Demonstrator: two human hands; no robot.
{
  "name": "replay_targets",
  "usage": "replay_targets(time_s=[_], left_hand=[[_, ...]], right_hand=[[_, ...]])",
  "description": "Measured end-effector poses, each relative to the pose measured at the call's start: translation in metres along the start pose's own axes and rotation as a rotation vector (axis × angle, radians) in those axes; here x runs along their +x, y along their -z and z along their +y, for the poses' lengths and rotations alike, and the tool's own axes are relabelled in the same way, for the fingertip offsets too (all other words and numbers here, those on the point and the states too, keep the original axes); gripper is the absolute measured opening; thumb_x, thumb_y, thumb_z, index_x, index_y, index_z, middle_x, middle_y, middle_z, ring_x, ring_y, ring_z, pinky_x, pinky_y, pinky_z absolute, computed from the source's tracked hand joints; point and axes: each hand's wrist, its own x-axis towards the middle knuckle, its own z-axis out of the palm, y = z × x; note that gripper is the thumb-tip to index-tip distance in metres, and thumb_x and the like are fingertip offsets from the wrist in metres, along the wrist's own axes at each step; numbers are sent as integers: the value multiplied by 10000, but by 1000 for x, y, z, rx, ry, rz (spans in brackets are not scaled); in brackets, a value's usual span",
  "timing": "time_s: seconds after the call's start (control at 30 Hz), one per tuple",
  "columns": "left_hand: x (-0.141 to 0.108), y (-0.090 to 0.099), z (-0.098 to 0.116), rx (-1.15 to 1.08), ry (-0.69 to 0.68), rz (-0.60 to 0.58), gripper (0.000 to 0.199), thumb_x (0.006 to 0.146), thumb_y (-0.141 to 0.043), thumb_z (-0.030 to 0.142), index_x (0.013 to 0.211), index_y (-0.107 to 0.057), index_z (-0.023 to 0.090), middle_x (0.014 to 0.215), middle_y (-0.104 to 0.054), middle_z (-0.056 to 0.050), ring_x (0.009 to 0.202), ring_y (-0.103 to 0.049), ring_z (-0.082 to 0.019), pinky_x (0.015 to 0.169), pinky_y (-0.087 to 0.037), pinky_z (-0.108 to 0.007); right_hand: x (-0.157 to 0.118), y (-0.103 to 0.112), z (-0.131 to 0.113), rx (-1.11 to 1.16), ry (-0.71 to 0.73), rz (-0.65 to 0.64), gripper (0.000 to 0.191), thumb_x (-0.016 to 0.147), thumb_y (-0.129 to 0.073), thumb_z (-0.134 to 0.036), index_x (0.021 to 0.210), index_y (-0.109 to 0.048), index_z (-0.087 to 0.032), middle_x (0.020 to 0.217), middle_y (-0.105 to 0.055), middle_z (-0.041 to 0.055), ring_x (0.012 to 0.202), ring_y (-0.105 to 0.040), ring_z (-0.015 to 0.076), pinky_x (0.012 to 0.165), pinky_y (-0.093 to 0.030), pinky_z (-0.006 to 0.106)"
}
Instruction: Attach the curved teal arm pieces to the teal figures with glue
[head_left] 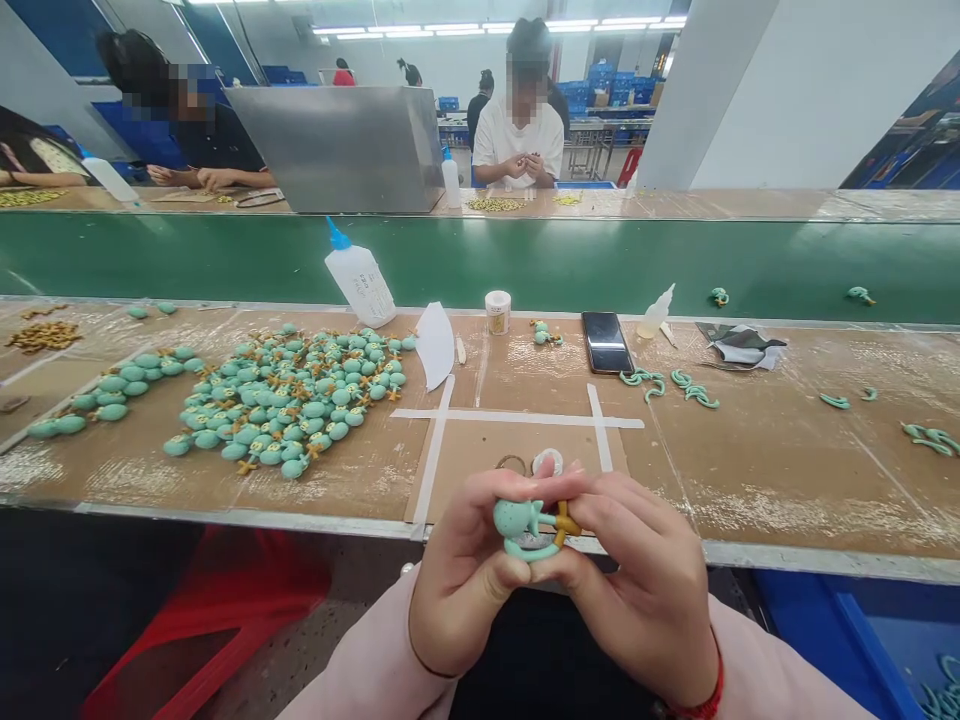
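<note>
My left hand (pixel 465 570) and my right hand (pixel 637 585) together grip a teal silicone teether (pixel 521 522), held just above the bench's front edge. It has a rounded head and a curved ring, with a yellow-orange piece (pixel 568 522) pressed between my right fingers. A large heap of similar teal pieces with yellow-orange bits (pixel 289 400) lies on the brown board to the left. A small white item (pixel 547 460) and a thin brown ring (pixel 511 463) sit just beyond my fingertips. Part of the teether is hidden by my fingers.
White tape marks cross the board (pixel 517 417). A glue bottle (pixel 360 283), a phone (pixel 606 342) and loose teal rings (pixel 694 390) lie nearby. A green conveyor belt (pixel 525 262) runs behind them. Co-workers' hands (pixel 517 168) work beyond it. A blue crate (pixel 847 640) sits below right.
</note>
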Motion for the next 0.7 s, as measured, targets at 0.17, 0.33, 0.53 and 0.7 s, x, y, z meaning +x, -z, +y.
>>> replay_targets(time_s=[0.17,0.33,0.53,0.7], left_hand=[[3,1,-6,-36,27,105,385,894,-618,409,1256,-562,294,1260,-706,-93,1340,-500,-312,1101,-387,-482],[9,6,-9,1,79,153,379,907,-583,444,1240,-544,268,1246,-708,-115,1241,-591,-293,1054,-430,-440],[34,21,-13,204,174,370,233,909,-592,410,1012,-610,201,881,-752,-56,860,-702,-216,770,-529,-313],[62,56,-14,283,402,376,432,766,-672,609,791,-606,183,746,-768,-80,722,-718,-251,688,-520,-337]], right_hand=[[3,3,8,-56,66,-80,193,921,-626,-340,817,-624,-176,683,-645,38,621,-538,163,594,-404,296],[18,12,22,-240,205,-220,122,952,-557,-232,876,-610,-152,746,-635,61,676,-497,186,642,-358,325],[53,9,44,-558,401,-584,227,959,-494,-193,746,-567,-171,684,-582,37,634,-466,185,609,-278,343],[100,-7,93,-344,261,-986,235,960,-506,-297,777,-588,-176,728,-637,16,642,-511,138,618,-329,298]])
